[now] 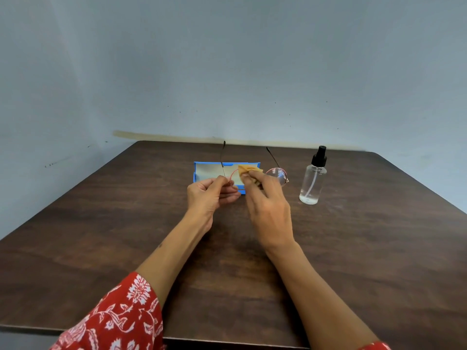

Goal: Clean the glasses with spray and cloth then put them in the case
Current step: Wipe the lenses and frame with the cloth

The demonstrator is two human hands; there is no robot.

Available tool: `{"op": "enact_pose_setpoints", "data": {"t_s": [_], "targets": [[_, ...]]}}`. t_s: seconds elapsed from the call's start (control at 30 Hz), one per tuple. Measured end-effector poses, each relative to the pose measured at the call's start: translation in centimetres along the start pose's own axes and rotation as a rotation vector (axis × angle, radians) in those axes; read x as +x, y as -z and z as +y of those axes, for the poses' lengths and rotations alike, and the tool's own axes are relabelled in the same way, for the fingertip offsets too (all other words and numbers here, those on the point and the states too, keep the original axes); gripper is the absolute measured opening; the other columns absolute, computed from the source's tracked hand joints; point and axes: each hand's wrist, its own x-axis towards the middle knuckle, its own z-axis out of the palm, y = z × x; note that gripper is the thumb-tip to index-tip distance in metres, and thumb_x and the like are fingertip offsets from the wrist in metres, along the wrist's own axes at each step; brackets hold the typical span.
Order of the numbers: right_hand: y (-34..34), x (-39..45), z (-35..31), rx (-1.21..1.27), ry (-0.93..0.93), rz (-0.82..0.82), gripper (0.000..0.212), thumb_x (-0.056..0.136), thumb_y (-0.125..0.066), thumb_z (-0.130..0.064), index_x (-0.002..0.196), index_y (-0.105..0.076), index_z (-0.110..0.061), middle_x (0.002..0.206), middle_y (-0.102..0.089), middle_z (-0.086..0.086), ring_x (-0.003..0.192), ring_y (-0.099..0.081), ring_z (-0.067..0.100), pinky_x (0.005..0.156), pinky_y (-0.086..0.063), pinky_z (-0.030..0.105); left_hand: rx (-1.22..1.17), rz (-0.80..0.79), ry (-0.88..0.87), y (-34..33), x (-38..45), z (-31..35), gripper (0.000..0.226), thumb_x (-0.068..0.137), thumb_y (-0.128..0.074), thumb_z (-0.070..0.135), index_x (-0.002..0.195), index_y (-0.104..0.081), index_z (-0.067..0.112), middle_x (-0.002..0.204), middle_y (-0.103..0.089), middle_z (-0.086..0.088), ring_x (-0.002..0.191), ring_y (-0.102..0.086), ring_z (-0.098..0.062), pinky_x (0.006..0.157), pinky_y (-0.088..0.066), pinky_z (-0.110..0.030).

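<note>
While pinched by left hand, glasses under right hand's cloth

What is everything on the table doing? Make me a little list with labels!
left hand: pinches the glasses at one lens rim
right hand: rubs that lens with the cloth
glasses: held up, arms unfolded, pointing away
case: blue, open, behind the hands
spray bottle: upright to the right, untouched
table: dark wood

Red sleeve with white floral print, bare forearms
</note>
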Motion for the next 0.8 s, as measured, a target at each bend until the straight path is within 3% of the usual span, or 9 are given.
{"op": "enact_pose_setpoints", "data": {"t_s": [0.1, 0.2, 0.4, 0.63, 0.8], "targets": [[-0.15, -0.31, -0.42, 0.049, 0.086, -0.061, 0.018, 0.082, -0.06, -0.007, 0.096, -0.071, -0.002, 0.096, -0.067, 0.011, 0.085, -0.064, 0.025, 0.069, -0.054, 0.03, 0.017, 0.028, -0.022, -0.02, -0.02, 0.07, 0.013, 0.083, -0.06, 0.0, 0.072, -0.067, 0.0, 0.051, -0.066, -0.005, 0.047, -0.063, -0.013, 0.045, -0.051, -0.018], [-0.08, -0.39, -0.26, 0.046, 0.061, -0.081, 0.014, 0.075, -0.067, -0.006, 0.087, -0.072, -0.003, 0.089, -0.067, 0.009, 0.079, -0.063, 0.024, 0.063, -0.054, 0.032, 0.005, 0.043, -0.023, 0.05, 0.1, 0.1, 0.013, 0.082, -0.059, 0.0, 0.072, -0.067, -0.001, 0.052, -0.065, -0.005, 0.047, -0.063, -0.013, 0.047, -0.053, -0.019], [-0.13, -0.05, 0.26, 0.022, -0.046, 0.03, 0.023, 0.079, -0.067, 0.004, 0.102, -0.069, 0.001, 0.1, -0.066, 0.016, 0.09, -0.065, 0.03, 0.066, -0.057, 0.032, -0.007, 0.016, -0.012, 0.04, 0.12, 0.04, 0.016, 0.083, -0.057, 0.001, 0.07, -0.067, -0.001, 0.055, -0.067, -0.011, 0.051, -0.067, -0.018, 0.051, -0.056, -0.021], [0.05, -0.39, -0.25, 0.086, 0.033, -0.069, 0.017, 0.074, -0.069, -0.003, 0.09, -0.072, -0.002, 0.092, -0.067, 0.011, 0.084, -0.064, 0.025, 0.065, -0.056, 0.032, 0.011, 0.037, -0.031, -0.1, 0.03, -0.01, 0.017, 0.081, -0.059, -0.001, 0.067, -0.067, 0.002, 0.05, -0.065, -0.005, 0.045, -0.064, -0.014, 0.046, -0.053, -0.019], [0.15, -0.09, 0.16, 0.041, -0.055, 0.02, 0.021, 0.077, -0.068, 0.003, 0.098, -0.071, 0.002, 0.097, -0.067, 0.015, 0.088, -0.065, 0.029, 0.069, -0.057, 0.034, -0.002, 0.026, -0.023, 0.08, 0.08, 0.11, 0.016, 0.083, -0.058, 0.002, 0.07, -0.067, -0.001, 0.055, -0.067, -0.01, 0.05, -0.067, -0.018, 0.051, -0.056, -0.021]]}}
